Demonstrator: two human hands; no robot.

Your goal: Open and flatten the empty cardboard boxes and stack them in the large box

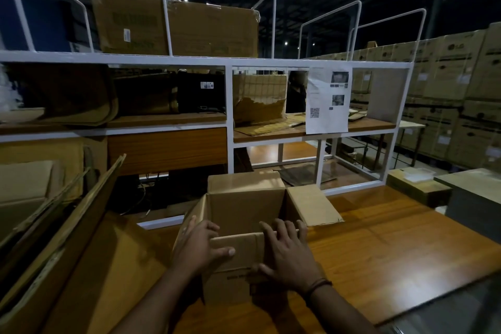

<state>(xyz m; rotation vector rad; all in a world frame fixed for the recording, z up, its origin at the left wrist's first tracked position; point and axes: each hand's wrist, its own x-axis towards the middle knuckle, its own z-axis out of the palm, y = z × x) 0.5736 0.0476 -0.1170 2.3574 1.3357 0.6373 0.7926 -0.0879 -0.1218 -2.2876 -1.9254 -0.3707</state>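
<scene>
On the table (379, 252), box (244, 206) mouth-up, left hand (200, 244), right hand (287, 249) gripping near rim.

Your brown cardboard box (244, 206) stands upright on the desk (393, 252), top open, with the far flap raised and the right flap splayed outward. To its left, the large box (81, 247) holds flattened cardboard (27, 187) standing on edge.

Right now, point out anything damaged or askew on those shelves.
The cardboard box in the right bay of the middle shelf is torn, a ragged rip across its front. The big carton on top has a crumpled right corner.
</scene>
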